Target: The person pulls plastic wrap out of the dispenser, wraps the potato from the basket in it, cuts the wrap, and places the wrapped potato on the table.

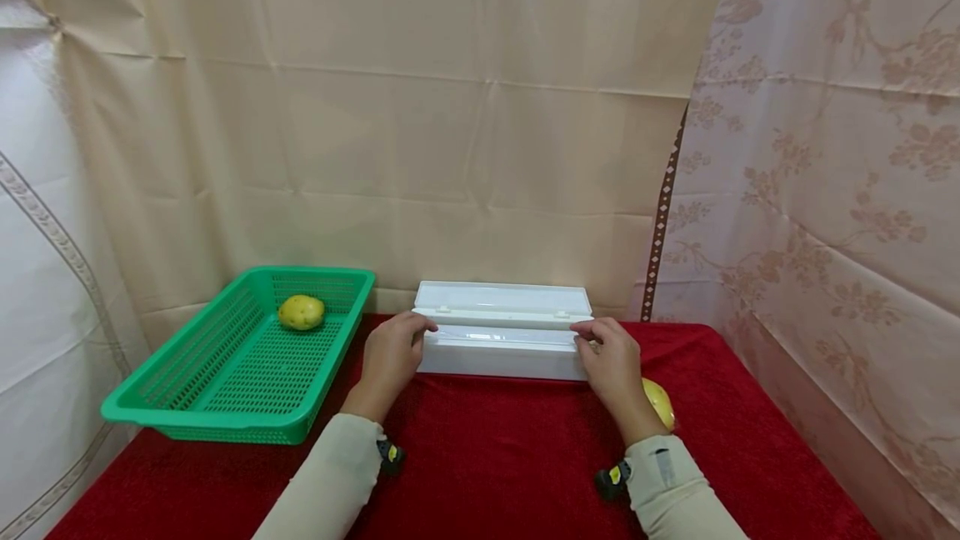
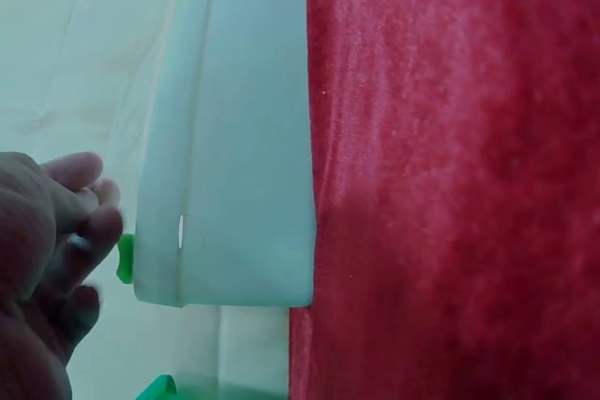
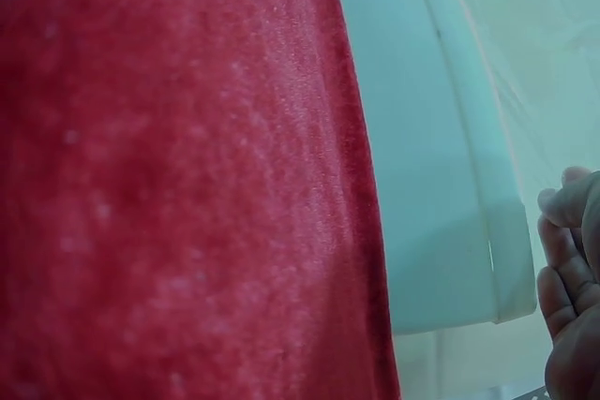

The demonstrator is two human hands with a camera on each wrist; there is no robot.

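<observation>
Left hand [image 1: 393,352]: at the left end of the box, thumb and fingertips together, pinching glossy clear plastic film [image 1: 487,335]. Right hand [image 1: 611,357]: at the right end, likewise pinching the film, which spans the gap between the hands along the box's opening.

Long rectangular white plastic box [image 1: 498,362]: one, between the hands on the table; hinged white lid [image 1: 502,297] raised at the back. Contents: clear film at the opening; the interior below cannot be made out.

Yellow oval produce item [image 1: 658,403]: one, on the table beside the right wrist, partly hidden by it.

Green rectangular slotted plastic basket [image 1: 202,419]: one, left of the left hand, well apart from the box. Contents: a single yellow, dark-specked oval produce item [image 1: 302,312], near the far end.

Table [image 1: 510,457]: covered in deep red plush cloth.

Beige creased curtain [image 1: 450,148]: behind the box and basket.
</observation>
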